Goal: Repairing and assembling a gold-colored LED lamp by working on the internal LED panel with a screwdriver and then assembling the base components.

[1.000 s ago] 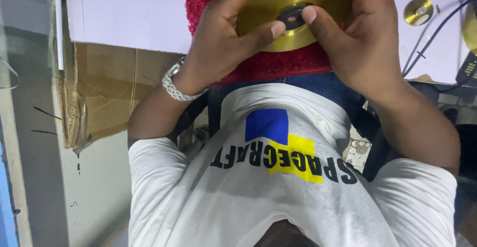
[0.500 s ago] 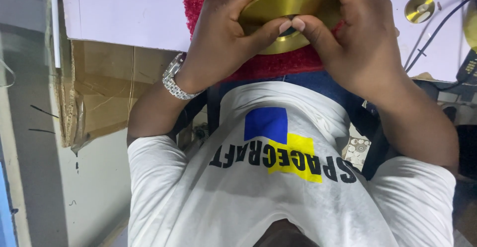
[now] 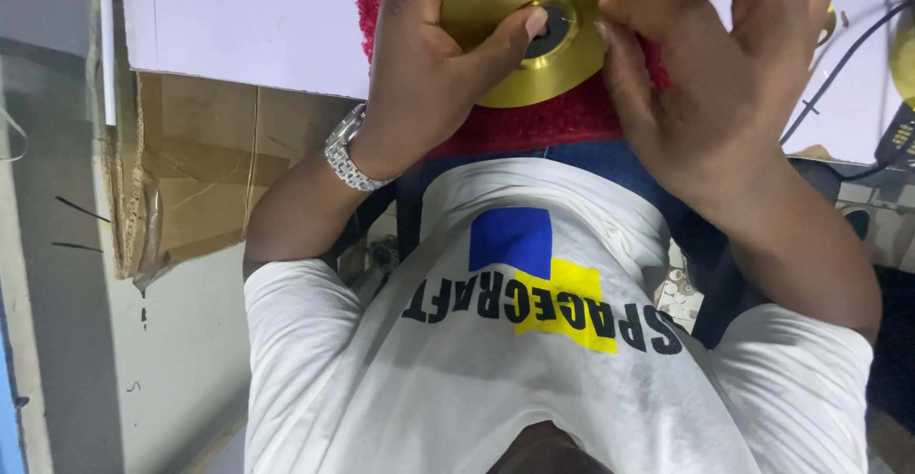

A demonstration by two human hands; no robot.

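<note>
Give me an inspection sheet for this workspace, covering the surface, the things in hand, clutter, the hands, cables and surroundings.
Surface: white board with a red fuzzy cloth on it.
Job's things: brass disc with a dark centre hub, held over the red cloth.
Clutter: a smaller brass disc at the right, mostly hidden by the hand.
Grippers: left hand grips the disc, thumb on the hub; right hand pinches at the hub; a metal watch on the left wrist.
Cables: black cables at the right edge.
Surroundings: brown cardboard under the board; grey floor.
</note>
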